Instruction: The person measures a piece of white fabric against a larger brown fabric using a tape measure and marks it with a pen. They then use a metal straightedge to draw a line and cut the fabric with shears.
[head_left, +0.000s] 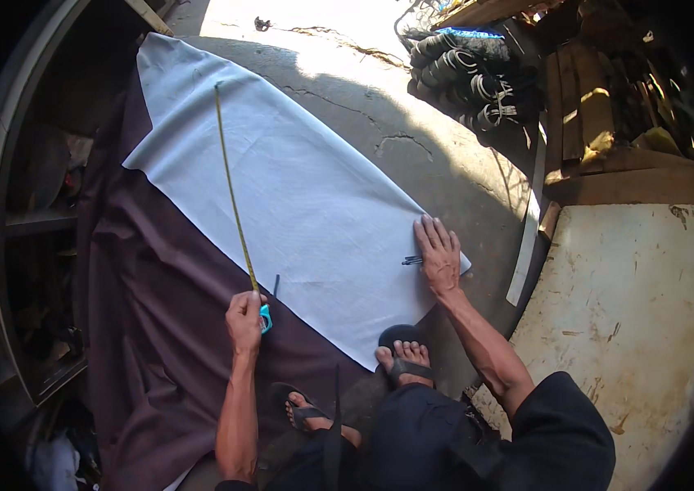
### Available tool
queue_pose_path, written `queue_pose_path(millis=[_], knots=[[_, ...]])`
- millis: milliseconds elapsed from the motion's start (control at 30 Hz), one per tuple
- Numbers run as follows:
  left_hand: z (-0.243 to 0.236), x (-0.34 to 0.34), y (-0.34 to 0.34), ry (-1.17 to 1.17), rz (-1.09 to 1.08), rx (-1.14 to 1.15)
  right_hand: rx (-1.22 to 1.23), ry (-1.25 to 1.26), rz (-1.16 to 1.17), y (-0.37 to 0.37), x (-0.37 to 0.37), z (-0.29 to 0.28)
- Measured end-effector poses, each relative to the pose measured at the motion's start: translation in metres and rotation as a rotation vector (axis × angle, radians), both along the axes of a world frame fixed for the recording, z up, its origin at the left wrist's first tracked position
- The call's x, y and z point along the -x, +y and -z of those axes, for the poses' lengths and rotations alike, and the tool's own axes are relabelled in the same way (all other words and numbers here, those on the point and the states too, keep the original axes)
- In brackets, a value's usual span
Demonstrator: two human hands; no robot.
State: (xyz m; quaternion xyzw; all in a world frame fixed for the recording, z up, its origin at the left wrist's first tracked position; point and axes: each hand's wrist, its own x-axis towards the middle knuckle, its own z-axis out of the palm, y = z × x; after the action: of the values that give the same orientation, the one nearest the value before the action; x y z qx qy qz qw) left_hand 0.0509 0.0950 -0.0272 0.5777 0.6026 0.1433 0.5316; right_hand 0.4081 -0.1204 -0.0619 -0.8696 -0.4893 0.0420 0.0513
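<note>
A teal tape measure [265, 318] is gripped in my left hand [244, 322], closed around its case. Its yellow blade [232, 188] runs out far across the pale side of a large cloth [306, 172]. The cloth's maroon side [167, 278] lies in folds at the left. My right hand [439, 258] rests on the pale cloth near its right edge, fingers stretched out flat. A dark, thin, pen-like thing [411, 260] pokes out beside that hand; whether the thumb pins it is hidden. A short dark stick [276, 285] lies near my left hand.
My sandalled feet [404, 360] stand at the cloth's near edge. Cracked concrete floor [347, 102] shows beyond it. Bundled dark shoes or straps [470, 82] and wooden planks [580, 98] are at the far right, a worn pale board [617, 319] nearer. A framed shelf [36, 221] stands left.
</note>
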Motion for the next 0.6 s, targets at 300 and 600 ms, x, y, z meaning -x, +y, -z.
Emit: queue_pose_path(millis=[300,600], knots=[[-0.041,-0.017,-0.194,0.308,0.538,-0.036,-0.267,0.331,0.342,-0.068,-0.014,-0.028],[-0.039,-0.025,-0.206,0.446,0.613,-0.163,-0.319,0.412,0.374,-0.074,0.006,-0.010]])
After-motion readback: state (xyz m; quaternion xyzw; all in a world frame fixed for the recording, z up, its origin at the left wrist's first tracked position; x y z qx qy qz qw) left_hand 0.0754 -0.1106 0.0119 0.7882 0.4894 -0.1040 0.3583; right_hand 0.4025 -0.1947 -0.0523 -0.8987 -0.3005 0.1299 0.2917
